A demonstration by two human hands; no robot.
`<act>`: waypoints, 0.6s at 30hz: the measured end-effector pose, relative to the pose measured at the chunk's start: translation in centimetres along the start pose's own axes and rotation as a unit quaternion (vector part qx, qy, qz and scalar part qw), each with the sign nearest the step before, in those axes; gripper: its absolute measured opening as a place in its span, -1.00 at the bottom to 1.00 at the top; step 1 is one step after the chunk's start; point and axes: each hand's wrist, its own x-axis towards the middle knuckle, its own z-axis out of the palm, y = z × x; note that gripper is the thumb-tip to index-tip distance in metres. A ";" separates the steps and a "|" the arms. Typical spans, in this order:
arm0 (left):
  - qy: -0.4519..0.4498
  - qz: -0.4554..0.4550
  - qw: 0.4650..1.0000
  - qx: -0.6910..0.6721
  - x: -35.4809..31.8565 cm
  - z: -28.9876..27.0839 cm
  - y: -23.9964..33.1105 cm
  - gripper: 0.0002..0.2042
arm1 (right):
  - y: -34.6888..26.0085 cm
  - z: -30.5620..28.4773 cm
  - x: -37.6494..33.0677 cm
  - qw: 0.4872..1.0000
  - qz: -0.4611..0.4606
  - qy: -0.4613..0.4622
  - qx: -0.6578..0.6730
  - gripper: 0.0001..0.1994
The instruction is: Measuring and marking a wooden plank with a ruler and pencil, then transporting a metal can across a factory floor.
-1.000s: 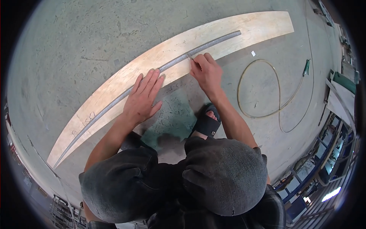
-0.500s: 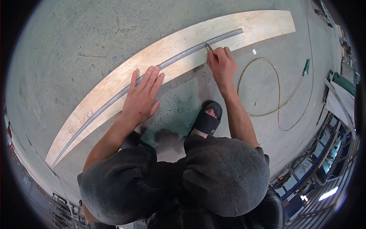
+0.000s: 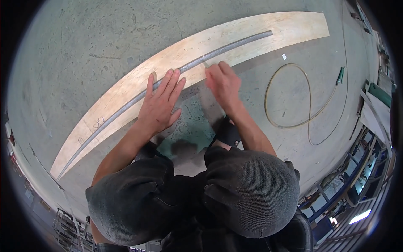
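A long, curved, pale wooden board lies on the floor, arching from lower left to upper right. On it rests a narrow, grey, bent metal bar that follows the curve. My left hand lies flat across the bar near its middle, fingers spread and tips past it. Beside the bar's near edge, a little to the right, my right hand is closed in a pinch. A slim pointed tool barely shows at its fingertips, touching or close to the bar; its kind is mostly hidden. Pencil-like marks show on the board's left part.
On the floor to the right, a thin yellowish hose loops round to a green-handled nozzle. A small white scrap lies near the board. My sandalled foot is below my right hand. Metal racks line the right side.
My right hand has moved left along the bar with the pointed tool, closer to my left hand. The left hand keeps its flat place on the bar.
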 end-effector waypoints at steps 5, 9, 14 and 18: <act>0.004 0.001 1.000 -0.008 0.1 0.4 0.2 -0.08 | 2.0 -1.0 0.7 0.994 0.084 0.043 -0.051 -0.81; -0.007 -0.003 1.000 0.000 -0.2 0.1 0.0 -0.07 | -0.4 0.3 0.0 1.000 -0.010 -0.011 0.001 -0.81; -0.002 0.000 1.000 -0.005 0.0 0.3 0.2 -0.06 | 2.8 -1.1 1.2 0.993 0.096 0.054 -0.052 -0.83; -0.006 -0.002 1.000 0.000 -0.1 0.2 0.0 -0.06 | 0.1 0.1 0.0 0.999 -0.011 -0.003 0.029 -0.83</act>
